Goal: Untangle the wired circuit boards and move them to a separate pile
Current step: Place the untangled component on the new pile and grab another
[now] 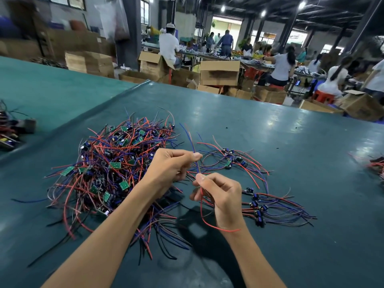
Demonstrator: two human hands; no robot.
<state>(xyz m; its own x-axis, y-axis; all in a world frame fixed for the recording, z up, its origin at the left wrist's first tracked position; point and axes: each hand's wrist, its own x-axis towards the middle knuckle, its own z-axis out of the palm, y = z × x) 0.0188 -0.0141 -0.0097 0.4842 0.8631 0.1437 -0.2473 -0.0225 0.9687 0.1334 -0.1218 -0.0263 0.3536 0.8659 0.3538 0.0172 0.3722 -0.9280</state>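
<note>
Holding one strand in each hand, you seem to be partway through freeing a single wired board from the tangled heap (112, 167). Your left hand (172, 165) has its fingers (197, 156) pinched on a blue wire (197, 167), and your right hand (223, 196) has its fingers (200, 178) pinched on a red wire (226, 230) that loops down past your wrist. Draw the two apart slowly and follow them back to their board. I cannot tell which board that is, because your hands cover that spot. Where a loop snags, lift it off instead of tugging, since the joints at the board are probably the weak point. The heap lies on the bench (270, 125) just left of your hands. It is a dense knot of red, blue and black leads studded with small green boards (115, 164) and dark components. To your right sits the separated pile (258, 210), its boards side by side with their leads trailing the same way. A looser cluster (230, 157) lies beyond it. Lay this piece down with its leads straight.
</note>
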